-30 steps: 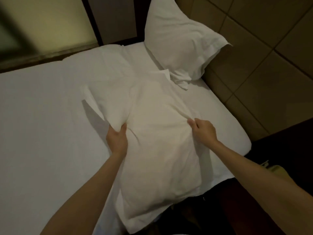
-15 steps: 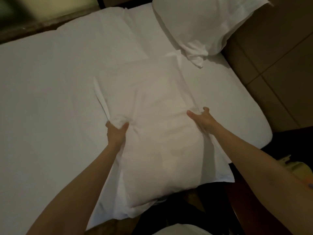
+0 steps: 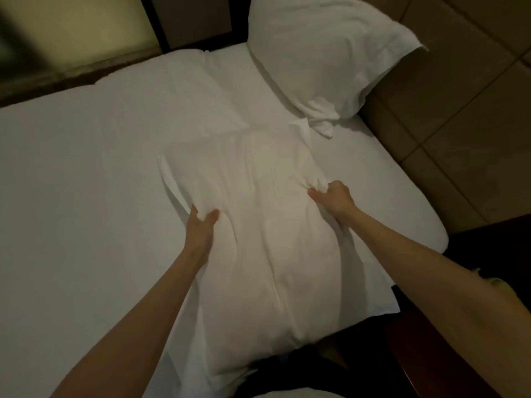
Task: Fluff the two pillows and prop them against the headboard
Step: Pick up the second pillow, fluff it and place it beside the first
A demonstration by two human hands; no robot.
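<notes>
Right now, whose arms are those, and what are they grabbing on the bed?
They belong to a person wearing a camera on their head, so you look down as they do. There is only this one view. The left hand and right hand each pinch a side of a white pillow lying flat on the bed; its near end hangs over the edge. A second pillow stands at the bed's far end, leaning on the padded wall there.

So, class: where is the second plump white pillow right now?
The second plump white pillow sits upper right in the head view, leaning on the tan padded headboard, beyond the hand-held flat white pillow.
</notes>
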